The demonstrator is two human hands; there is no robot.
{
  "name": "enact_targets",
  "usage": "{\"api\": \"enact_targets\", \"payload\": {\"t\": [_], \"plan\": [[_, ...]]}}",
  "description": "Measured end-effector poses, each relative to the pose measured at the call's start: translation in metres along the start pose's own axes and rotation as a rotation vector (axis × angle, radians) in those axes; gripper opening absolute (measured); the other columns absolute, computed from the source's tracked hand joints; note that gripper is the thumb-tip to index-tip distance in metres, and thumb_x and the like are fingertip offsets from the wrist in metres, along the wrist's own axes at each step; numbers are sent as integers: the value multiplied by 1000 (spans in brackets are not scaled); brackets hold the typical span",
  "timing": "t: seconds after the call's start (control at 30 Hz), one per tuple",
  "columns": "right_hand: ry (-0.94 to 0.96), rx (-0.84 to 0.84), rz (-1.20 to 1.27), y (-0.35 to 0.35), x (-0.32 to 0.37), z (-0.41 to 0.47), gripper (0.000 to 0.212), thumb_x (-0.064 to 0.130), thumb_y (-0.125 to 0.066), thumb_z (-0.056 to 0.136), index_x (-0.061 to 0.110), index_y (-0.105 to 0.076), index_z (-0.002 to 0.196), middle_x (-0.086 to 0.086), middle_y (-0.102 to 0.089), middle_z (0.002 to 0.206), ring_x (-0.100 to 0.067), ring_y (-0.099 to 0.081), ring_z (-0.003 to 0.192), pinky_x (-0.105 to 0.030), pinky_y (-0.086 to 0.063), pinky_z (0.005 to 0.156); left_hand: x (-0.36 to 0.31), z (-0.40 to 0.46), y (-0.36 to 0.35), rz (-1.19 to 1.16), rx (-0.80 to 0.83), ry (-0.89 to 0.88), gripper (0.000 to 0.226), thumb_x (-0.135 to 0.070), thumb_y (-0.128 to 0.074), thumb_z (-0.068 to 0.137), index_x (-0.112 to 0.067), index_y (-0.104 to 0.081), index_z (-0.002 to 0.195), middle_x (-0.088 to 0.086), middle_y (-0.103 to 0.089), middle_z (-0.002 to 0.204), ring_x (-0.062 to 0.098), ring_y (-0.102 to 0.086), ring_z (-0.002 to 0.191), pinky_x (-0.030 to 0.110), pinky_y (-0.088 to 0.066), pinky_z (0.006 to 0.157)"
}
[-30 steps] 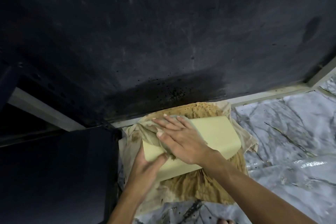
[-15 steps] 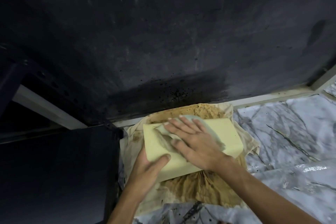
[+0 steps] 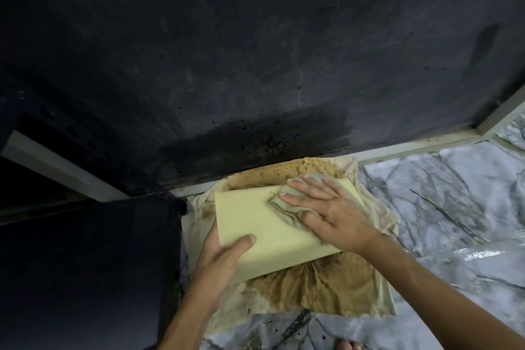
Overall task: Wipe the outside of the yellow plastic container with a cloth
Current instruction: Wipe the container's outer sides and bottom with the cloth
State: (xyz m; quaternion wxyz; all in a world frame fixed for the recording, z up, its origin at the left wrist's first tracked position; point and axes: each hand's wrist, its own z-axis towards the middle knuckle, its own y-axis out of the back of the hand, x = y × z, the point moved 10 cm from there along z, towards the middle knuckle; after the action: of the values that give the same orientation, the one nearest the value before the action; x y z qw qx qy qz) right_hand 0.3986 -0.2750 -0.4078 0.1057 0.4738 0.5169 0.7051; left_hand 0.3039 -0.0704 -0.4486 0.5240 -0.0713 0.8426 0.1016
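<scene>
While hands wipe the container [image 3: 264, 224], stained sheet [image 3: 326, 290] lies beneath, wall [image 3: 255, 65] behind.

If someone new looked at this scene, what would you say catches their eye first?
The pale yellow container at centre, gripped at its near corner by the left hand. The right hand presses a grey cloth flat on its top. Beneath lies a brown-stained rag on the marble floor.

white marble floor [image 3: 443, 190] with dark grey veins, glossy patch at right. brown-stained cream sheet [image 3: 321, 290] lies spread directly on it, crumpled, edge against pale skirting strip [image 3: 412, 148] at foot of dark wall [image 3: 255, 51]. yellow container [image 3: 264, 224] rests on sheet, not touching bare marble. toes [image 3: 348, 345] at bottom edge.
</scene>
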Motion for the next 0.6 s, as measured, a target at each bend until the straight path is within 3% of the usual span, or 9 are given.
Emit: {"api": "enact_targets", "payload": {"t": [0.1, 0.17, 0.33, 0.5, 0.6], "plan": [[-114, -103, -32, -10, 5, -29, 52, 43, -29, 100, 49, -28, 151, 17, -20, 165, -12, -7, 156, -41, 2, 125, 4, 0, -2, -49, -25, 26, 48, -13, -83, 83, -45, -75, 118, -14, -86, 113, 3, -81, 100, 19, -62, 75], [-123, -140, -71, -34, 34, -39, 57, 41, -31, 101, 46, -21, 156, 15, -15, 167, -16, -3, 157, -44, 4, 125, 6, -2, -2, -70, -43, 44, 48, -1, -77, 93, -35, -73, 126, -9, -86, 115, 8, -82, 103, 29, -60, 83], [-88, -184, -93, -46, 58, -44, 58, 41, -39, 101, 38, -26, 158, 12, -24, 166, -17, -15, 155, -52, -12, 122, 6, -5, 0, -100, -76, 71, 50, 6, -71, 95, -28, -72, 132, -2, -86, 118, 13, -82, 108, 37, -60, 90], [-396, -177, -113, -10, 1, -36, 62, 57, -14, 96, 44, -25, 156, 15, -16, 166, -16, -9, 156, -44, 1, 124, 0, -5, -5, -64, -58, 57, 47, 5, -73, 94, -36, -75, 118, -8, -87, 113, 12, -81, 105, 37, -59, 89], [-354, -93, -120, -11, 7, -14, 70, 59, -2, 92, 43, -18, 158, 15, -7, 168, -17, 2, 156, -45, 8, 124, -2, -3, -5, -45, -42, 47, 44, -7, -81, 89, -41, -76, 116, -10, -86, 114, 12, -81, 107, 36, -59, 89]]}}
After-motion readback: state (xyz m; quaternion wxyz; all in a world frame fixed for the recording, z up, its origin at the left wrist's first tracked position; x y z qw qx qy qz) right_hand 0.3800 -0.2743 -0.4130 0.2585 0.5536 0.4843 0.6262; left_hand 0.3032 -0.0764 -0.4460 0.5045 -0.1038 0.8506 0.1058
